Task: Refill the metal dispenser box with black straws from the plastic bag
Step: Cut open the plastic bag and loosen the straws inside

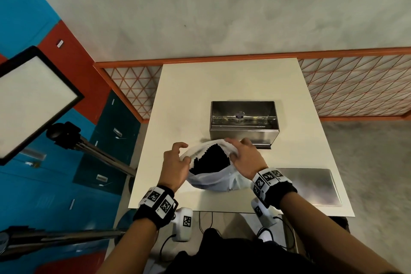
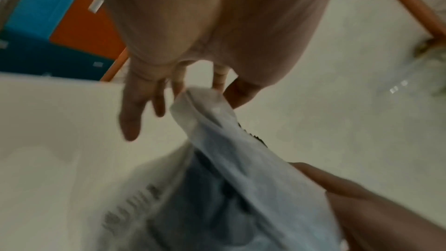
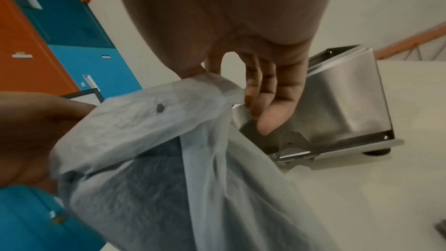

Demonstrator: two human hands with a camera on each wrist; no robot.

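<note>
Plastic bag [image 1: 213, 179] of black straws [image 1: 211, 160] between both hands, left hand [image 1: 175, 163] pinching its nine o'clock rim, right hand [image 1: 244, 157] gripping its two o'clock rim, open metal box [image 1: 243, 132] at twelve o'clock

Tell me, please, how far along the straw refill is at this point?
Done: the box stands open, its lid lying flat on the table to the right. In hand: the left hand and right hand pinch the bag mouth apart, baring the straws. Left: no straws show in the box, so the loading remains.
</note>
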